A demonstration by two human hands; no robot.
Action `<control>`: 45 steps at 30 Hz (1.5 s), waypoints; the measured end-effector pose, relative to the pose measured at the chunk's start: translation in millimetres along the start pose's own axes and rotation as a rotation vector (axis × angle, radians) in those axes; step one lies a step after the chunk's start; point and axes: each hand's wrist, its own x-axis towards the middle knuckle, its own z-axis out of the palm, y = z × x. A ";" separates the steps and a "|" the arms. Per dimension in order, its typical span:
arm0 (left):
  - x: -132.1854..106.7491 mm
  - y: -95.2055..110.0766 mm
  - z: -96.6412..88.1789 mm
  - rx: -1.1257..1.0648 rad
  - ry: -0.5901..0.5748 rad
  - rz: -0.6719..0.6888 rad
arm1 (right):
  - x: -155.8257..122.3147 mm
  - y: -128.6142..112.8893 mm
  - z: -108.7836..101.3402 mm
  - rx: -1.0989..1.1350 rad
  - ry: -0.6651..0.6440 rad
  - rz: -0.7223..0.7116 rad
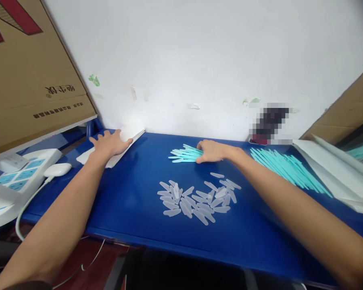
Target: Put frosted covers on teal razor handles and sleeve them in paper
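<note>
My left hand [109, 143] lies flat with fingers spread on a stack of white paper sheets [134, 137] at the back left of the blue table [133, 193]. My right hand [211, 151] rests over the end of a small bunch of teal plastic sticks [183, 154] near the wall, its fingers curled onto them. A loose pile of several clear plastic caps [196, 199] lies in front of that hand, untouched.
A larger heap of teal sticks [287, 169] lies at the right, beside white sheets [329, 169] and a cardboard box [347, 108]. At the left are a big cardboard box [27, 72], a white power strip [21, 173] and a white charger with cable [57, 169].
</note>
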 end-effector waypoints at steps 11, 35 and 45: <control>-2.0 -2.3 0.3 -0.090 0.061 0.054 | 1.9 -33.7 16.7 -0.112 0.116 -0.034; 10.1 -11.7 19.6 -0.143 -0.033 0.022 | -4.1 55.2 62.7 1.137 0.769 0.072; -29.4 29.0 -28.4 -0.895 0.495 0.220 | -13.7 51.5 57.3 0.843 0.795 0.157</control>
